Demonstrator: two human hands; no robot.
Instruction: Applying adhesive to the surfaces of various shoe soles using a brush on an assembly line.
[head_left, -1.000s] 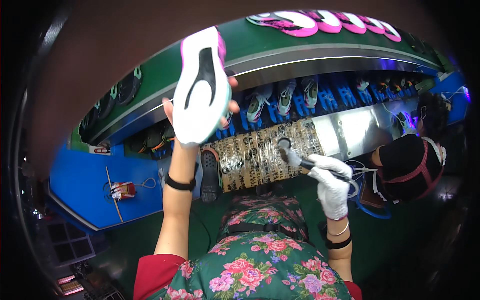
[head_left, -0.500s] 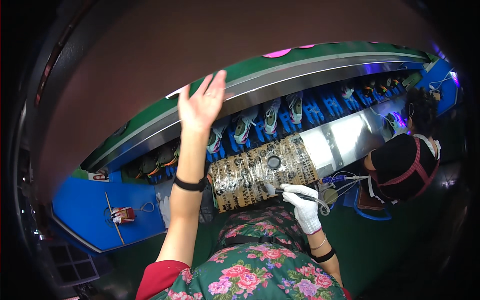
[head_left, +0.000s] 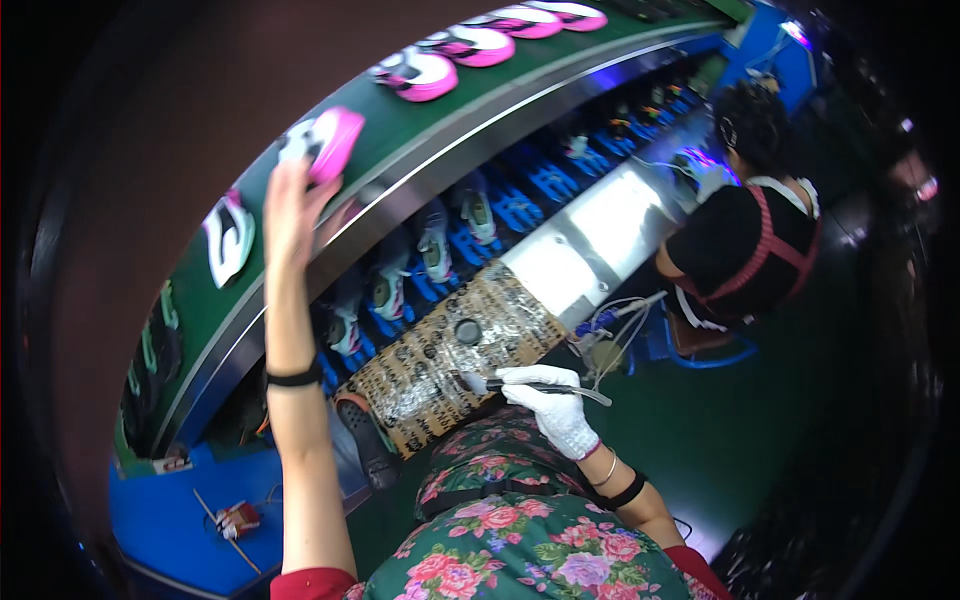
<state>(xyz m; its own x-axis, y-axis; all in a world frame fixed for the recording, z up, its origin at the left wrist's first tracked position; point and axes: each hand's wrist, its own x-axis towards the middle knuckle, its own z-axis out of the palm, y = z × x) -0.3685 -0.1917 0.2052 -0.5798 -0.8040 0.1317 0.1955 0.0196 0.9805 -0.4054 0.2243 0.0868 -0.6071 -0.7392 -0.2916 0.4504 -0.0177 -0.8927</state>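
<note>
My left hand [head_left: 288, 220], bare and smeared by motion, reaches over the green conveyor belt [head_left: 395, 140]. Its fingertips overlap the near end of a white shoe with a pink sole [head_left: 338, 143]; whether they grip it or only touch it, I cannot tell. In a white glove, my right hand [head_left: 555, 412] is closed around a brush [head_left: 520, 385] with a dark handle and a pale tip. That tip is over a tape-wrapped cardboard surface [head_left: 430, 365] in front of my body. A round dark disc [head_left: 468, 331] sits on the cardboard.
More pink-soled shoes [head_left: 470, 45] lie farther along the belt, and a white shoe [head_left: 230, 240] lies nearer. Several shoes [head_left: 435, 245] stand on blue racks below its metal edge. A co-worker [head_left: 760, 240] sits at the right. A blue table [head_left: 180, 520] stands at lower left.
The view has swung left, bringing more belt and shoes into sight. My left hand has gone from empty with spread fingers to the pink-soled shoe. My right hand still holds the brush.
</note>
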